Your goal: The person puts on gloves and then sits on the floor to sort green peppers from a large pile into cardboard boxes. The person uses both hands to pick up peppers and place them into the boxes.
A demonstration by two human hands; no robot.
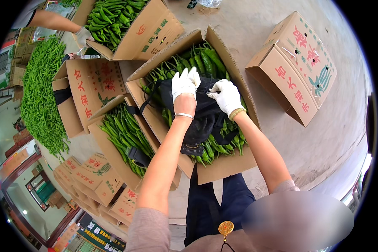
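Before me stands an open cardboard carton [228,170] of green peppers [204,61], with a crumpled black mesh bag [200,127] lying on them. My left hand [185,83], in a white glove, rests palm down on the bag, its fingers stretched out and slightly apart; its palm is hidden. The white-gloved right hand [226,96] pinches a bit of the bag between thumb and fingers. Black straps run from the bag, and a dark buckle-like piece [192,149] lies at its near end.
A second pepper carton [105,132] adjoins on the left, a black object [138,157] on its peppers. Another person's gloved hand [84,36] holds a full carton [151,34] at the back. A carton [297,66] lies on the right floor; a pepper heap [41,94] and stacked cartons [94,179] are left.
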